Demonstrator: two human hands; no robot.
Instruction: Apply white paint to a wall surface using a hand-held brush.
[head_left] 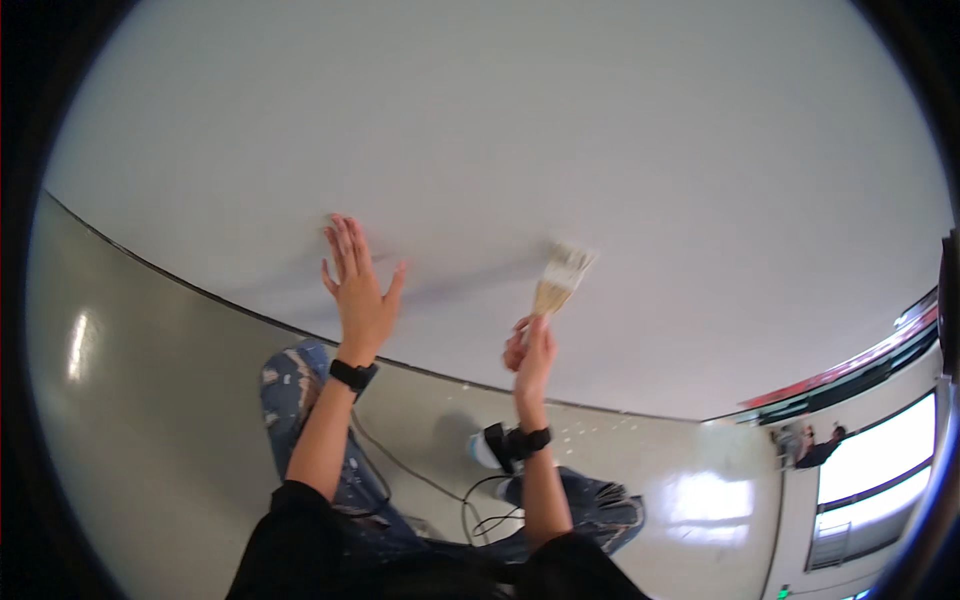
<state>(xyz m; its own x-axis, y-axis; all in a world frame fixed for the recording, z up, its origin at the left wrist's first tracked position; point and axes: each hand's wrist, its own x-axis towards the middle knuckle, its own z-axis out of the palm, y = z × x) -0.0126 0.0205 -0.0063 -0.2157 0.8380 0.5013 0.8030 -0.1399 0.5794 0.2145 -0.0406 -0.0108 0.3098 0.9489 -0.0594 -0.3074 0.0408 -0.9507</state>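
Observation:
A broad white wall [600, 140] fills the upper part of the view. My right hand [532, 347] is closed around the handle of a flat paintbrush [560, 280]. The brush points up and slightly right; its pale, white-coated bristles are at the wall's surface. To the left, my left hand [362, 295] has its fingers spread, with nothing in it. Its fingertips are at the wall, and whether the palm touches is hidden. Both wrists wear black bands.
A glossy greenish floor [170, 380] meets the wall along a dark curved line. Thin black cable [430, 484] loops between my legs in paint-spotted jeans [297, 400]. White specks dot the floor near the wall. At far right are a person in dark clothes [822, 450] and bright windows [870, 460].

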